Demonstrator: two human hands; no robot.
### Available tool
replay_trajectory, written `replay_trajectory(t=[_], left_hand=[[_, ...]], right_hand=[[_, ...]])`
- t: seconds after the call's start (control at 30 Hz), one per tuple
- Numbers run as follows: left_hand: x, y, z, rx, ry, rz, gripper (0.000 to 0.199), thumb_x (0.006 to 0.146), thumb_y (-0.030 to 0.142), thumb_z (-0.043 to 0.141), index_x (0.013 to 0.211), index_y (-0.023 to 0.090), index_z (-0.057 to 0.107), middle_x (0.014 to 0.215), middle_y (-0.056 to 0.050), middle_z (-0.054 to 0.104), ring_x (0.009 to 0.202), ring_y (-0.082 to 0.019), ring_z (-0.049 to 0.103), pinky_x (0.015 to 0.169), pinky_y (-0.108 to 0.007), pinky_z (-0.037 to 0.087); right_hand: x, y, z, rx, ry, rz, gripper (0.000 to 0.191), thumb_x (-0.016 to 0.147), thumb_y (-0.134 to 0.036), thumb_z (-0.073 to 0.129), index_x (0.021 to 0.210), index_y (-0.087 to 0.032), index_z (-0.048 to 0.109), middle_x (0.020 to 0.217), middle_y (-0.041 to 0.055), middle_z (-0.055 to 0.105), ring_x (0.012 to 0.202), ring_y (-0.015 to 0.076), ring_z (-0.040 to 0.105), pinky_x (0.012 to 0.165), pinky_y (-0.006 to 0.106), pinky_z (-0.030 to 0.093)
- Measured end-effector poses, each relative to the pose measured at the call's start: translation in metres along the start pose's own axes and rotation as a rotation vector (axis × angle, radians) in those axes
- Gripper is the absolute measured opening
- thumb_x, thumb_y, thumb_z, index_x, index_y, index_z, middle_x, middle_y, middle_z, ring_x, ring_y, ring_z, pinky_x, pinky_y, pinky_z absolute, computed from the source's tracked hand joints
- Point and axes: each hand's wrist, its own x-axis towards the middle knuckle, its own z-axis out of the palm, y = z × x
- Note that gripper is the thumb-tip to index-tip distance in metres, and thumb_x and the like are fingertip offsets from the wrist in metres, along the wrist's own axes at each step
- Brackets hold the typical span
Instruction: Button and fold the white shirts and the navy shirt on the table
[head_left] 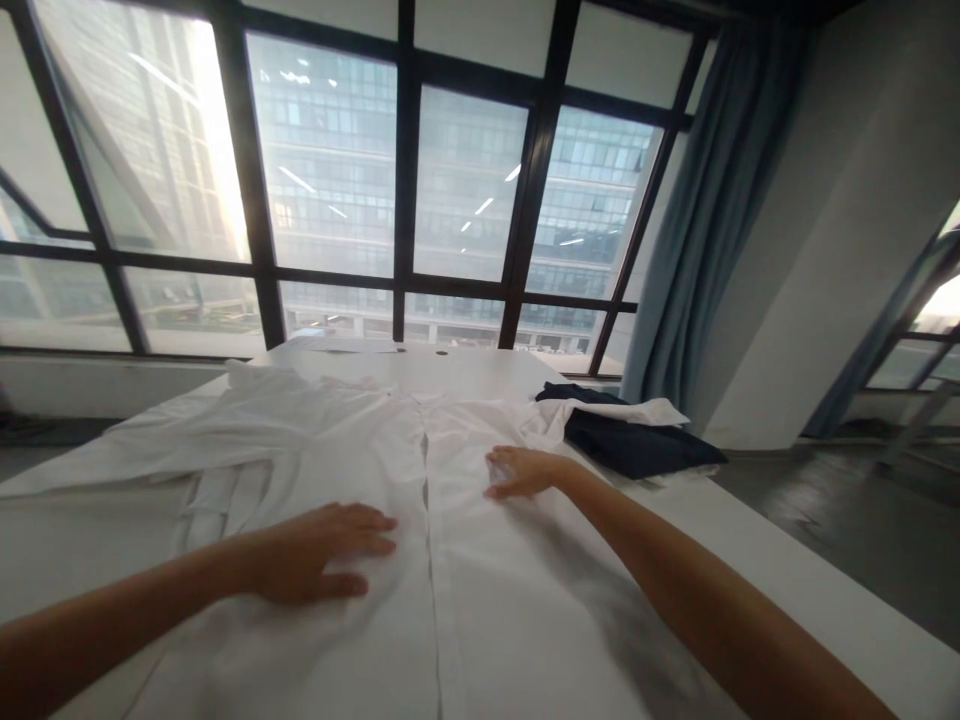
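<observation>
A white long-sleeved garment, which looks like a shirt or coat [495,610], lies spread over the table with its front opening running down the middle. My left hand [326,550] is flat on or just above its left front panel, fingers stretched out and apart. On the right panel, nearer the collar end, my right hand [521,472] rests with fingers spread and slightly bent, holding nothing that I can see. One sleeve reaches out to the left; the other lies across a dark navy folded cloth at the right.
The white table [780,560] runs up to a large window with black frames. Dark navy folded cloth [637,445] lies at its right edge. Papers [341,345] lie at the far end. A blue curtain [697,240] hangs beside a pale slanted pillar [795,290].
</observation>
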Motion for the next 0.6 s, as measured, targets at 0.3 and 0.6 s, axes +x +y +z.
replay_trajectory(t=[0.3,0.6], left_hand=[[0.122,-0.106,-0.016,0.250,0.346,-0.245,0.055,0.093,0.057,0.032,0.128,0.022,0.057,0.140,-0.011,0.052,0.131,-0.026,0.044,0.110,-0.043,0.031],[0.170,-0.127,-0.005,0.352,0.326,-0.429,0.034,0.093,0.033,0.041,0.116,0.023,0.064,0.133,-0.012,0.055,0.124,-0.027,0.049,0.100,-0.045,0.040]], right_hand=[[0.078,-0.071,-0.018,-0.040,0.277,0.164,0.057,0.092,-0.065,0.037,0.101,-0.020,0.071,0.105,0.0101,0.070,0.095,0.0237,0.065,0.078,0.031,0.049],[0.135,-0.091,-0.012,-0.033,0.339,0.338,0.041,0.084,-0.044,0.059,0.109,-0.013,0.069,0.110,0.0183,0.068,0.101,0.0277,0.066,0.080,0.033,0.052]])
